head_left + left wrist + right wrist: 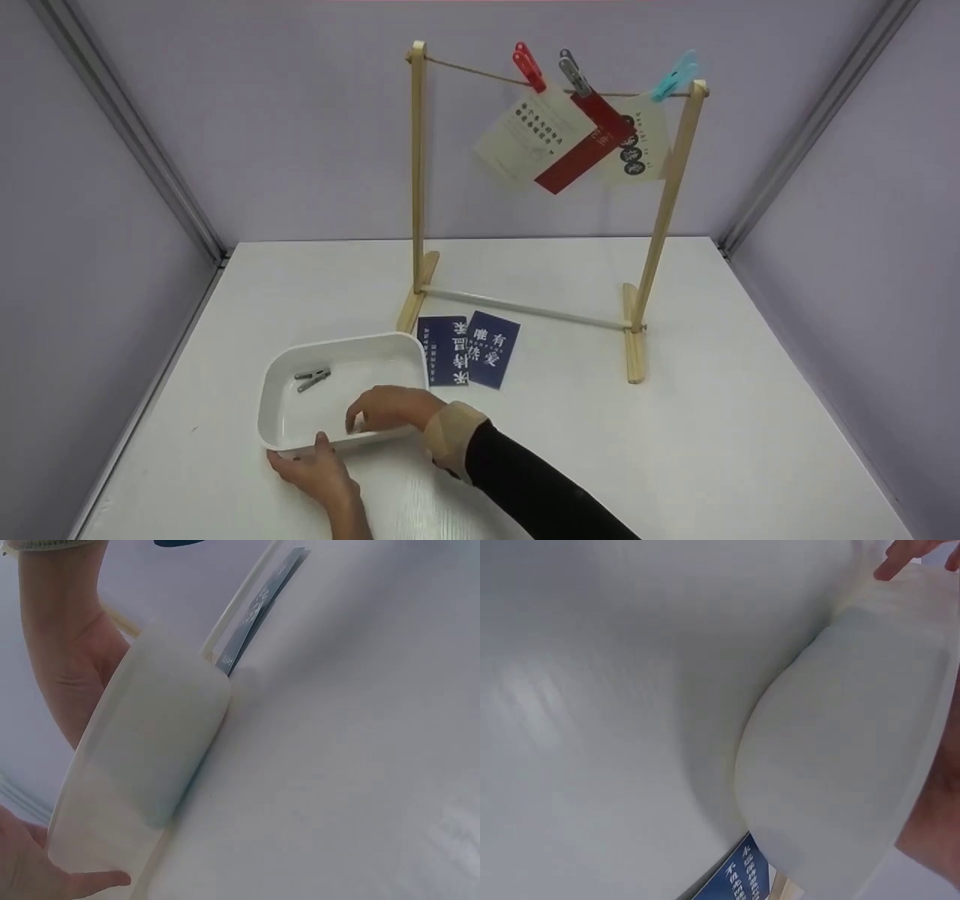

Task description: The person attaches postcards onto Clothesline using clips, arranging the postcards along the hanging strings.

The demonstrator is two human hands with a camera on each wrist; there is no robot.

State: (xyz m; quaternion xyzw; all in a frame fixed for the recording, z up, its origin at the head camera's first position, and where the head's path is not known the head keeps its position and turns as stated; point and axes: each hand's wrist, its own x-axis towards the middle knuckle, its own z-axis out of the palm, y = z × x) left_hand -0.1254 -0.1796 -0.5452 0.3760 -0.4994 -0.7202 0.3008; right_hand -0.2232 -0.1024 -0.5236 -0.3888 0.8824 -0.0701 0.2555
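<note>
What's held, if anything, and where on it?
White tray, near rim by its left corner, in the left hand. Right hand, inside it: can't tell.

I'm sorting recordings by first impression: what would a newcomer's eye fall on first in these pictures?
Probably the tall wooden rack toward the back, where a red clip, a gray clip and a light-blue clip hold paper cards along a cord. Next, the white tray at front left, with the left hand holding its near rim and the right hand inside. Two dark-blue cards lie just right of the tray.
</note>
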